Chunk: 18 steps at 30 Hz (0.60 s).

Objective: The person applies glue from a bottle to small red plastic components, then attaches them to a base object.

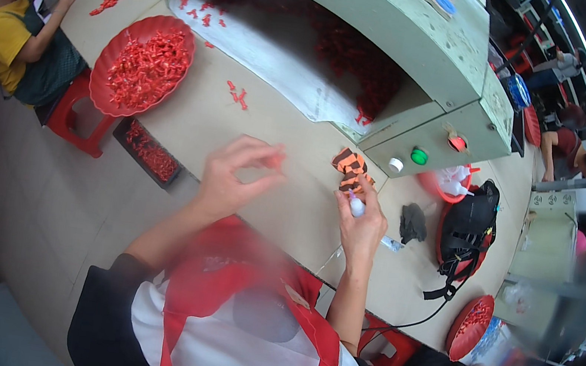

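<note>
My left hand [234,175] is raised over the table, thumb and fingers curled in a pinch around a small red plastic piece [277,160], blurred at the fingertips. My right hand [363,229] is closed around a small white squeeze bottle [357,207] with a purplish tip. Just beyond its fingers lies an orange-and-black striped bundle [349,165]; whether the fingers touch it I cannot tell. A few loose red pieces [238,96] rest on the table [292,134] ahead of my left hand.
A pale green machine [425,97] with red pieces inside its opening spans the far side. Left are a heaped red basin [102,77] and a dark tray [151,154]. A black bag [468,226], grey cloth [413,222] and cup of white bottles [452,181] stand right. Other people work nearby.
</note>
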### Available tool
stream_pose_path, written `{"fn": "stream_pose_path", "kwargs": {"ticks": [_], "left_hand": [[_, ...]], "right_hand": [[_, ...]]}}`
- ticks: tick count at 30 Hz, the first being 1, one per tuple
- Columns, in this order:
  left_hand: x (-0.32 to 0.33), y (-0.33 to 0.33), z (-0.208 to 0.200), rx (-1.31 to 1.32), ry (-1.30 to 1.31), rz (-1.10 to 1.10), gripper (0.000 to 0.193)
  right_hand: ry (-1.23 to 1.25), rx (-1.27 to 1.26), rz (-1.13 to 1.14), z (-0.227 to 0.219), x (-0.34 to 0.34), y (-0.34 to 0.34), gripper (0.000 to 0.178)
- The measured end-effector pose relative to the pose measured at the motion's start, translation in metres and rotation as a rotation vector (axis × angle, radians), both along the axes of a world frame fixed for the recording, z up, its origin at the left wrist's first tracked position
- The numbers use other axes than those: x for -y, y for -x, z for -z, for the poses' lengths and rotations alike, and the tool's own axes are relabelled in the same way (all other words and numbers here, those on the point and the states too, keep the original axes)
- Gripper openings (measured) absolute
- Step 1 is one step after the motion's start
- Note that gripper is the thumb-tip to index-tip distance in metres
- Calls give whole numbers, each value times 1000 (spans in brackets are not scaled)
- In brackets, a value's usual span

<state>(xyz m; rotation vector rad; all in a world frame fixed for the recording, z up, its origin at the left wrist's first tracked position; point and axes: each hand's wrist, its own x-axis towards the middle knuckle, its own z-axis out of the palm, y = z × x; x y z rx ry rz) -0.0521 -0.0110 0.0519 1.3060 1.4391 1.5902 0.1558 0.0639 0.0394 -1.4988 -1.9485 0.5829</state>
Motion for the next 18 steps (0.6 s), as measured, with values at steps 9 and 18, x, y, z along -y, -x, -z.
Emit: {"fn": "stream_pose_path", "kwargs": {"ticks": [9,18], "left_hand": [[-5,-1,-5,-486,-260,-247,39],[-6,17,-1,-592,-256,-307,41]], "right_hand": [[22,5,-98,16,8,-1,25],[5,12,-130,19,8,-2,24]]}}
